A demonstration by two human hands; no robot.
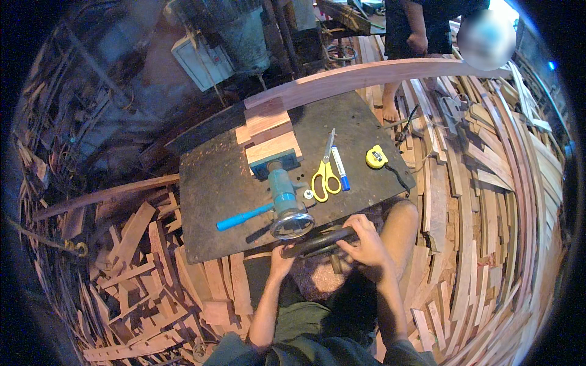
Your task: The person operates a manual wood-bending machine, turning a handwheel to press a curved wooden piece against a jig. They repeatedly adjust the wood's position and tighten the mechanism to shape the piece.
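Note:
Both of my hands are at a dark handwheel below the front edge of a dark metal work table. My right hand wraps its fingers around the wheel's right side. At its left end is my left hand, gripping the rim with fingers partly hidden. Just beyond the wheel stands a blue clamp with a shiny round end and a blue lever handle. Its jaw presses against wooden blocks, which sit against a long plank.
Yellow scissors, a white-and-blue marker and a yellow tape measure lie on the table's right. A machine head rises behind. A barefoot person stands beyond the plank. Wood offcuts and strips cover the floor.

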